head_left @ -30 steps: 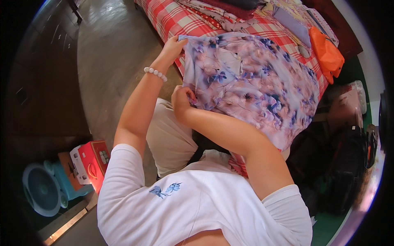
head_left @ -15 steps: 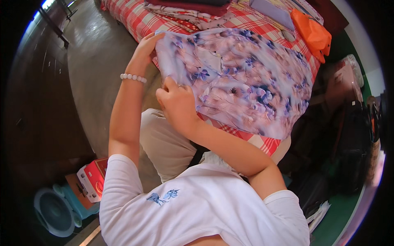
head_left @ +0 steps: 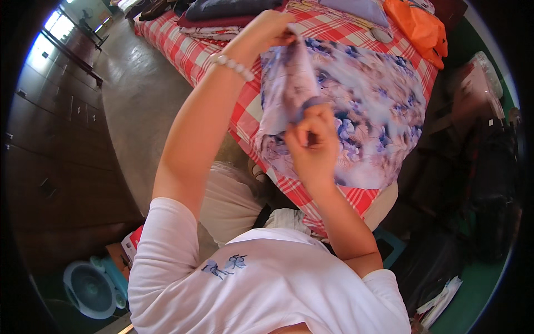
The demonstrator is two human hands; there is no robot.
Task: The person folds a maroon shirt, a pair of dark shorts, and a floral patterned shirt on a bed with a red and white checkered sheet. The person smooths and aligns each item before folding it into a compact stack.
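A purple and pink floral cloth [head_left: 384,100] lies spread on a bed with a red-and-white checked sheet [head_left: 245,119]. Its left part is lifted and turned over toward the right. At the far end of that raised edge, my left hand [head_left: 272,30], with a beaded bracelet on the wrist, pinches the fabric. Nearer to me, my right hand [head_left: 316,142] has its fingers curled at the same edge, a little blurred by motion. A bit of purple fabric sticks up beside its fingertips.
Folded dark textiles [head_left: 233,11] are stacked at the far left of the bed. An orange bag [head_left: 417,30] and a lavender folded cloth [head_left: 356,12] lie at the far right. Dark cabinets [head_left: 61,139] line the left; a round blue-rimmed basin [head_left: 92,289] stands at the lower left.
Both hands have moved to the right, carrying the cloth's left edge over the rest of it. More of the checked sheet shows at the left.
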